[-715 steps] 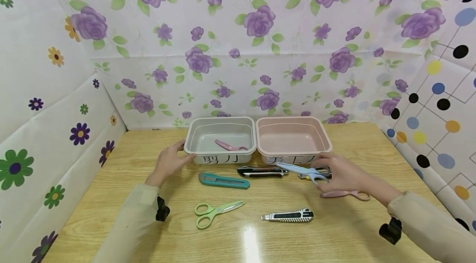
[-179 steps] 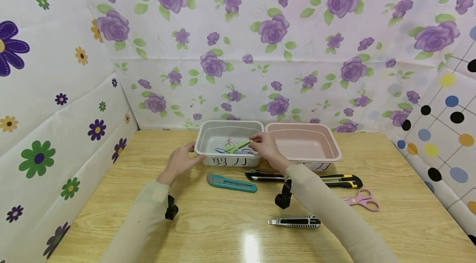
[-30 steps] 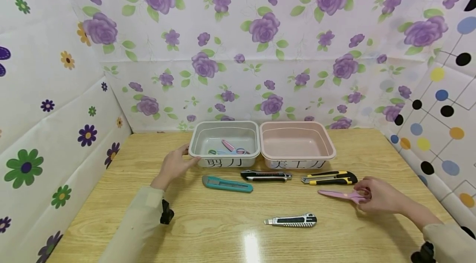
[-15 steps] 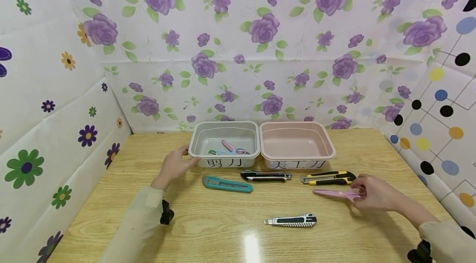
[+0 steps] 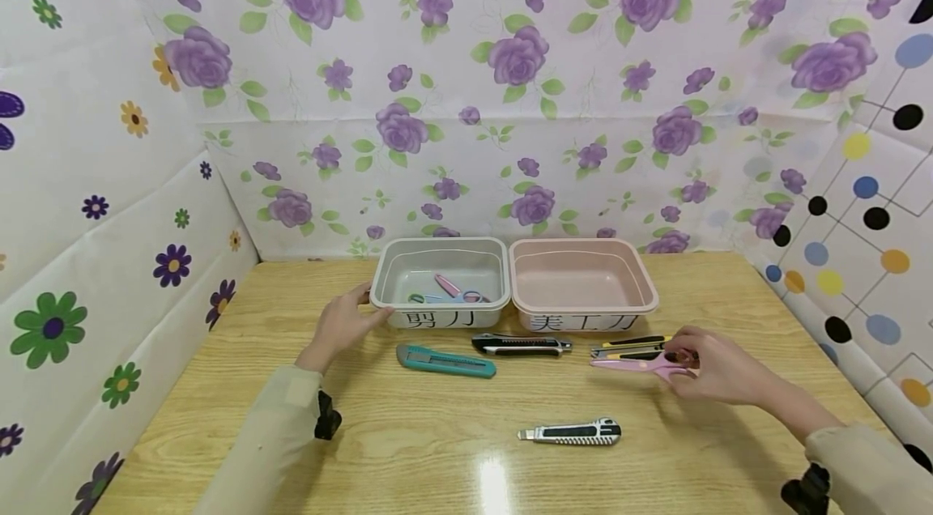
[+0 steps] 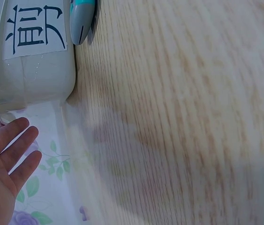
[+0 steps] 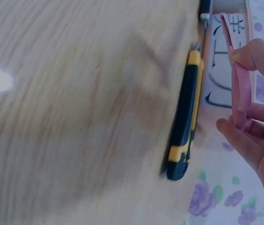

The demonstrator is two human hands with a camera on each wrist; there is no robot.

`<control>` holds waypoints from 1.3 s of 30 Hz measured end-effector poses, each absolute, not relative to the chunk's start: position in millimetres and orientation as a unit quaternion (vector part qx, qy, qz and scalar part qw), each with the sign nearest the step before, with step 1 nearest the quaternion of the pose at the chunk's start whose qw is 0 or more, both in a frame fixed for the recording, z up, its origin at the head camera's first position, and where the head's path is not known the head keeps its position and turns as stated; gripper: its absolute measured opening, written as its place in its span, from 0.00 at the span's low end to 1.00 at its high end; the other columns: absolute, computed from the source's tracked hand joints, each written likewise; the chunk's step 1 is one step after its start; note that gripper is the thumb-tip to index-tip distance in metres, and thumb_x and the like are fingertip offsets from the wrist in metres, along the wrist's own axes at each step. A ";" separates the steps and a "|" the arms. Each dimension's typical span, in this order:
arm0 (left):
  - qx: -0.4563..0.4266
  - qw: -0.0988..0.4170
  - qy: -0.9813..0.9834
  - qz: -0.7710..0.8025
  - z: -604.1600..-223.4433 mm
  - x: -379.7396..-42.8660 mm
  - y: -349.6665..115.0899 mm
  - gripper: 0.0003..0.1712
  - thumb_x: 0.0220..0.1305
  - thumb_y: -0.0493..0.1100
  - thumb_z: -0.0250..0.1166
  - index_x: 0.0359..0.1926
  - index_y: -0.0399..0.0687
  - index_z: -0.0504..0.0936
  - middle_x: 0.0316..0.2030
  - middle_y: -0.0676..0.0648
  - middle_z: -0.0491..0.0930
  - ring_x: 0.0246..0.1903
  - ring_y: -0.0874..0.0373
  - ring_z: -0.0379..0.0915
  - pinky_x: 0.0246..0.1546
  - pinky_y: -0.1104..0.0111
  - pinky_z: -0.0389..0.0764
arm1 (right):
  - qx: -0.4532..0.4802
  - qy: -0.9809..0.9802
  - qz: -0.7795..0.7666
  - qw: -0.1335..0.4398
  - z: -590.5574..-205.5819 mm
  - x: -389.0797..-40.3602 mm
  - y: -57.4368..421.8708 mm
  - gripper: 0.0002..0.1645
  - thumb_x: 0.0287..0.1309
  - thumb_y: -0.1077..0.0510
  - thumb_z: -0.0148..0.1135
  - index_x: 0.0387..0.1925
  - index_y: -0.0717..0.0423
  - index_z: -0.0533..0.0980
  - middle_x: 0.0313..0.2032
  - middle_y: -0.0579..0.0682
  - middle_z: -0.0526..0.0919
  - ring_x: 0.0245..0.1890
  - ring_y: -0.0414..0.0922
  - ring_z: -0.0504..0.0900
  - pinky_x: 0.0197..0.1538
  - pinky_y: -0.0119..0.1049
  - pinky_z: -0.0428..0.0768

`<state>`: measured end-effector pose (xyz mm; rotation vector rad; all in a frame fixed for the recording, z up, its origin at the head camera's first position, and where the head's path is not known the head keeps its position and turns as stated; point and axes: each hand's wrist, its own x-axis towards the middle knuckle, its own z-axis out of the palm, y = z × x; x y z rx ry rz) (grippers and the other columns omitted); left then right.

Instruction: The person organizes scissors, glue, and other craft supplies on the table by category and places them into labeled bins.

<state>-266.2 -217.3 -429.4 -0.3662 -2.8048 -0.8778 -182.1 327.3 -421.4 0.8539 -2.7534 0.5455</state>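
Note:
My right hand [image 5: 722,368] pinches a pair of pink scissors [image 5: 630,365] by the handles, thumb and fingers on either side, blades pointing left. In the right wrist view the scissors [image 7: 240,86] are edge-on, held up beside a yellow-and-black utility knife [image 7: 184,112] that lies on the table. In the head view they overlap the front of that knife. My left hand [image 5: 342,329] rests at the left front corner of a grey plastic bin [image 5: 440,243], thumb near its rim. The left wrist view has its other fingers [image 6: 20,145] spread and mostly straight below the bin's end.
In the grey bin lie several scissors, one pink [image 5: 448,285]. A pink bin [image 5: 583,321] stands right of it. On the wooden table [image 5: 408,450] lie a teal utility knife [image 5: 446,361], a black one [image 5: 521,345] and a silver-and-black one [image 5: 572,432]. Flowered sheeting [image 5: 452,175] hangs behind.
Blue and green scissors have gone into the grey bin since the oldest frame. Over the last second my right hand has carried the pink scissors left and toward the bins. My left hand has stayed put.

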 end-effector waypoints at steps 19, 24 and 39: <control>-0.121 0.087 -0.942 -0.300 -429.4 -265.3 -217.6 0.39 0.55 0.61 0.61 0.60 0.40 0.68 0.47 0.37 0.78 0.46 0.42 0.74 0.45 0.47 0.72 | 0.341 -0.906 0.225 0.112 -389.2 -202.9 276.2 0.22 0.32 0.55 0.74 0.35 0.52 0.77 0.29 0.43 0.73 0.25 0.32 0.72 0.27 0.26 0.75; -0.122 0.087 -0.941 -0.302 -429.6 -266.3 -217.7 0.39 0.55 0.61 0.61 0.60 0.40 0.68 0.47 0.37 0.78 0.46 0.42 0.74 0.45 0.47 0.72 | 0.346 -0.906 0.220 0.108 -385.7 -211.3 264.0 0.23 0.34 0.54 0.73 0.38 0.54 0.77 0.33 0.43 0.75 0.27 0.32 0.76 0.30 0.26 0.78; -0.118 0.083 -0.941 -0.306 -426.3 -264.8 -215.8 0.37 0.56 0.57 0.62 0.60 0.40 0.68 0.47 0.36 0.78 0.47 0.41 0.74 0.47 0.46 0.71 | 0.385 -0.888 0.202 0.147 -378.9 -238.6 235.4 0.23 0.33 0.54 0.71 0.35 0.59 0.78 0.32 0.47 0.76 0.27 0.36 0.73 0.29 0.29 0.76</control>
